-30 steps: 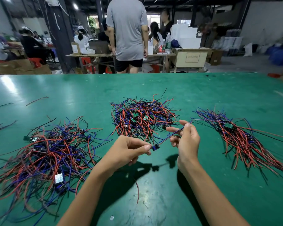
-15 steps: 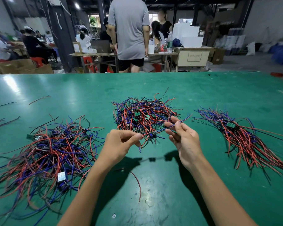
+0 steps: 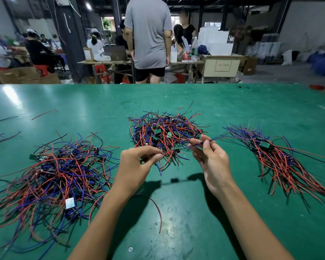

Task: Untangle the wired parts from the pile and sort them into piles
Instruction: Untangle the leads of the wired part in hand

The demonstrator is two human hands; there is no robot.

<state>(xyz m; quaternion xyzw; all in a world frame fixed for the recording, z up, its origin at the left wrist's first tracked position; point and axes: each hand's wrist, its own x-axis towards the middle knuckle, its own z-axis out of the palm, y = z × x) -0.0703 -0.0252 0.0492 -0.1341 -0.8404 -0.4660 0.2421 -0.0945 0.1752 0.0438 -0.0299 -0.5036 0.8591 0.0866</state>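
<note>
Straightening one wired part (image 3: 176,149) over the bench (image 3: 233,102)

I'm pinching it at both ends — left hand (image 3: 137,162), right hand (image 3: 210,158) — it's light, floppy; I'd hold near the board.

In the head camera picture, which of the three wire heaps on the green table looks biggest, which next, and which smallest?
1. The left pile, the widest spread, though it lies nearer the camera.
2 and 3. The right pile and the middle pile look too alike to rank; one is long and combed, the other round and farther off.
</note>
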